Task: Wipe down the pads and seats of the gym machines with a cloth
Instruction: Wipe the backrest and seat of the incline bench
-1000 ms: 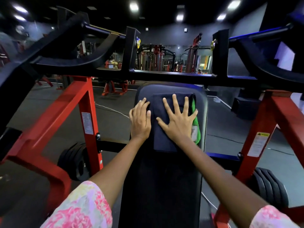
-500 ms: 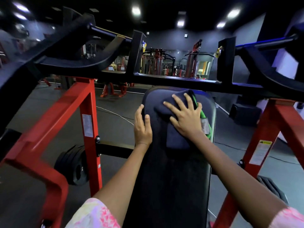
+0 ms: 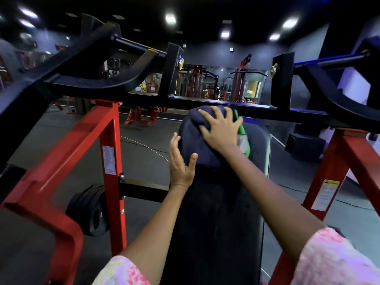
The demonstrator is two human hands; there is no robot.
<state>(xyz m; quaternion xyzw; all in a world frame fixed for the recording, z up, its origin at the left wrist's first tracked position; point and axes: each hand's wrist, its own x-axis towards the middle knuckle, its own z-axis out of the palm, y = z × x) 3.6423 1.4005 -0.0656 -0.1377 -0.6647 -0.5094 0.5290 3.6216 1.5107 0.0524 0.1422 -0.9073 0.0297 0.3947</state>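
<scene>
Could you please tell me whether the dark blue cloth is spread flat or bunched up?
Bunched. The dark blue cloth humps in folds under the right hand atop the black padded backrest.

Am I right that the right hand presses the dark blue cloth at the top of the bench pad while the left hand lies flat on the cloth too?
Not quite. In the head view the left hand is off the dark blue cloth, open at the left edge of the bench pad. The right hand does press the cloth at the pad's top.
</scene>
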